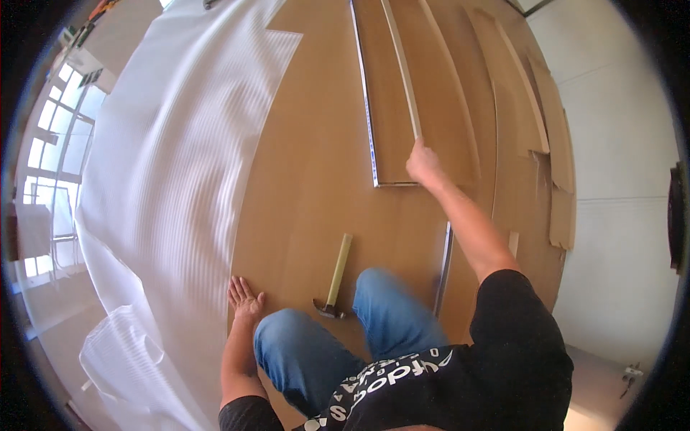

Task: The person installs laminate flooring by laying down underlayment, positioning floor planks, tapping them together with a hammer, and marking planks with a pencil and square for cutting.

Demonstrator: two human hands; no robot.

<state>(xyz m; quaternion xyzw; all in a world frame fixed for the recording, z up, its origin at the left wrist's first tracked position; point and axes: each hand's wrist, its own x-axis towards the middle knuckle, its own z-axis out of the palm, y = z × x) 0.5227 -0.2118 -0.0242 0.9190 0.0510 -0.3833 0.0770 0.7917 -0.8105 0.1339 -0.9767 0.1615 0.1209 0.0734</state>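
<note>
My right hand (424, 161) is closed round the near end of a pale wooden strip (403, 72), which runs away over a cardboard panel (438, 93) framed on its left and near edges by a metal strip (365, 108). My left hand (246, 298) lies open with fingers spread on the brown board (287, 179), beside the edge of a white ribbed foam sheet (180, 144). Between that hand and my right arm, just beyond my bent knees, a claw hammer (336, 271) with a yellow handle rests on the board. Another metal strip (443, 262) lies near my right knee.
Loose cardboard strips (560, 179) lie to the right, beside a pale wall (611, 129). A crumpled piece of white foam (126, 352) is at the lower left. A grid window (65, 129) shows beyond the foam at the far left.
</note>
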